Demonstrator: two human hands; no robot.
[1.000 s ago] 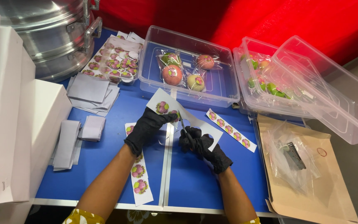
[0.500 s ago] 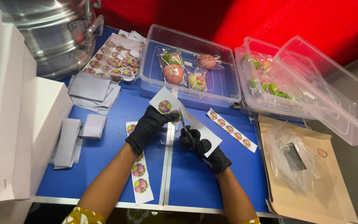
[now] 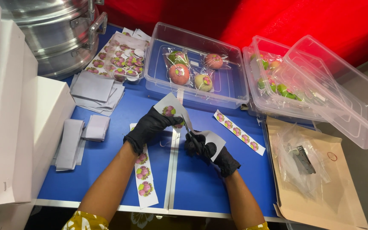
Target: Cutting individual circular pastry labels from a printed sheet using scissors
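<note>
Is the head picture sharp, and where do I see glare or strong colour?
Head view: mostly sharp; the scissors between the gloved hands look slightly soft. Bright reflections sit on the steel pot and the clear tub. The red backdrop glows strongly, oversaturated. Edges bend a little, as with a wide lens.

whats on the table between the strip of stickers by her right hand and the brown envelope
Nothing: in the head view, only bare blue table shows between the sticker strip and the brown envelope.
</note>
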